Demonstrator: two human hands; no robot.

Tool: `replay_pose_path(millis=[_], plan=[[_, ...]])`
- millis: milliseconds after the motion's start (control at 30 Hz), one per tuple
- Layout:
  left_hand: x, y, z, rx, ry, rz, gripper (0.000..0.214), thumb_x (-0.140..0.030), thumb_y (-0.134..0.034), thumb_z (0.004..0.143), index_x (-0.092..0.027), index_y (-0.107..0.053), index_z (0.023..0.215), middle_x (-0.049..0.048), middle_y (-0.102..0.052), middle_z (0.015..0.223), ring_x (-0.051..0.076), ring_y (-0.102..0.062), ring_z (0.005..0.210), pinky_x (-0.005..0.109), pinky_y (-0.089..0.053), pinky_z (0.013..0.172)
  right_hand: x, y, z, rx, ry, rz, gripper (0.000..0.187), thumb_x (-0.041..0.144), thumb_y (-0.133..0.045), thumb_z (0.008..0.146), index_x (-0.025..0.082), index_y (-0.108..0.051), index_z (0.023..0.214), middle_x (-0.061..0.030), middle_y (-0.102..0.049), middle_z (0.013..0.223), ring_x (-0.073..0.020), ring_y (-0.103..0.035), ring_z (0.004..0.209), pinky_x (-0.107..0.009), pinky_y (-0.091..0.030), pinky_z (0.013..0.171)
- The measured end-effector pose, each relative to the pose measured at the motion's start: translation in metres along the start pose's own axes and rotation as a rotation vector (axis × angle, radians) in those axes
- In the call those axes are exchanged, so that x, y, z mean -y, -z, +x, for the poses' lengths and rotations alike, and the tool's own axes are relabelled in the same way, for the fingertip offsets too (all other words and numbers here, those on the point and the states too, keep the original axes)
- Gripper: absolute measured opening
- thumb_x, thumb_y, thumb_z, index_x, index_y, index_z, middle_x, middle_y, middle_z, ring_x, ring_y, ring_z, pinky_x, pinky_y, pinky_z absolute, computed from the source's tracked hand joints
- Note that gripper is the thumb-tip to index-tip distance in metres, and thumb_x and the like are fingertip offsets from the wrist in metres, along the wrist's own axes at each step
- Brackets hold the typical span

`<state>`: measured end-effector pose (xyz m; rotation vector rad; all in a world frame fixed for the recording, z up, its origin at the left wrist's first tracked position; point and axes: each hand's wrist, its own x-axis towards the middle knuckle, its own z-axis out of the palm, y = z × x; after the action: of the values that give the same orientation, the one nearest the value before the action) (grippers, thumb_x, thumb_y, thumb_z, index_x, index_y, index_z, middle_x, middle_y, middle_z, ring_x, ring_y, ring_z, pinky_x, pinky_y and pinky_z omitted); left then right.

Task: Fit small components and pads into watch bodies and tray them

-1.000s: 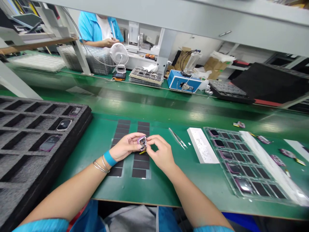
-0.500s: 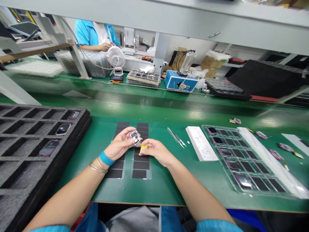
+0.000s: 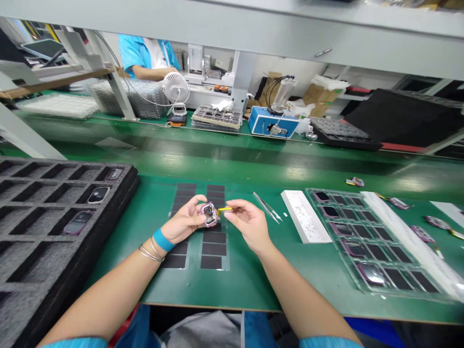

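My left hand (image 3: 184,221) is closed around a small purple-rimmed smartwatch case (image 3: 209,215), its inner electronics facing up. Just right of the case, my right hand (image 3: 251,223) pinches a thin yellow-taped battery (image 3: 225,209) by its outer end. The battery is tilted edge-on close to the case; whether the two touch is hard to tell. Beneath both hands lie clear sheets with black rectangular stickers (image 3: 213,249). Tweezers (image 3: 267,207) rest on the green mat to the right of my right hand.
A black foam tray (image 3: 119,193) holding several watch parts is at left. On the right are a white block (image 3: 308,217) with tiny pieces, a clear plastic tray (image 3: 348,270) of watch screens, and loose watch cases (image 3: 422,234). A person in blue (image 3: 136,50) sits behind a fan (image 3: 176,87).
My right hand has risen and moved right, turning the battery edge-on. My left hand has shifted slightly right and down and tilted the watch case.
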<state>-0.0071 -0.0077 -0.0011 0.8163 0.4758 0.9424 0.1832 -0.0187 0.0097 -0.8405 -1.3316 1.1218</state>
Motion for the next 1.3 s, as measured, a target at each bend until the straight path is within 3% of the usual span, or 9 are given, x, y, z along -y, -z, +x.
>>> replay_pose_path(millis=[233, 833, 1067, 1167, 1300], plan=[[0.006, -0.006, -0.001, 0.091, 0.082, 0.003, 0.047, -0.017, -0.077, 0.066, -0.02, -0.044, 0.1, 0.0034, -0.061, 0.092, 0.018, -0.064, 0.082, 0.032, -0.052, 0.076, 0.001, -0.003, -0.005, 0.026, 0.165, -0.057, 0.017, 0.019, -0.067, 0.077, 0.024, -0.065, 0.093, -0.0022, -0.064, 0.089, -0.0142, -0.061, 0.082, -0.03, -0.052, 0.079], [0.009, -0.009, -0.003, 0.104, 0.123, 0.003, 0.043, -0.017, -0.076, 0.067, -0.021, -0.046, 0.097, 0.0025, -0.061, 0.09, 0.018, -0.064, 0.081, 0.034, -0.054, 0.074, 0.003, -0.005, -0.006, 0.059, 0.202, -0.129, 0.011, 0.021, -0.059, 0.084, 0.023, -0.063, 0.094, -0.0047, -0.059, 0.092, -0.0165, -0.061, 0.085, -0.034, -0.053, 0.079], [0.009, -0.005, -0.003, 0.142, 0.201, -0.036, 0.045, -0.015, -0.074, 0.069, -0.021, -0.05, 0.107, 0.0041, -0.063, 0.093, 0.02, -0.066, 0.085, 0.036, -0.055, 0.077, 0.0, -0.005, -0.006, 0.056, 0.221, -0.233, 0.014, 0.019, -0.057, 0.085, 0.024, -0.062, 0.097, -0.0042, -0.06, 0.094, -0.0158, -0.061, 0.088, -0.032, -0.053, 0.08], [0.01, -0.006, 0.0, 0.109, 0.214, 0.007, 0.045, -0.016, -0.072, 0.072, -0.019, -0.053, 0.112, 0.0074, -0.065, 0.096, 0.022, -0.066, 0.089, 0.03, -0.055, 0.074, -0.003, -0.004, -0.003, 0.037, 0.208, -0.279, 0.016, 0.018, -0.057, 0.084, 0.024, -0.062, 0.098, -0.0038, -0.061, 0.094, -0.015, -0.061, 0.086, -0.031, -0.052, 0.079], [0.014, -0.01, 0.007, -0.039, 0.23, 0.104, 0.037, -0.02, -0.071, 0.073, -0.014, -0.058, 0.107, 0.0091, -0.066, 0.093, 0.021, -0.067, 0.084, 0.026, -0.056, 0.07, -0.009, -0.001, 0.001, 0.023, 0.199, -0.362, 0.017, 0.018, -0.056, 0.084, 0.023, -0.062, 0.099, -0.0034, -0.062, 0.094, -0.0147, -0.061, 0.084, -0.03, -0.052, 0.079]])
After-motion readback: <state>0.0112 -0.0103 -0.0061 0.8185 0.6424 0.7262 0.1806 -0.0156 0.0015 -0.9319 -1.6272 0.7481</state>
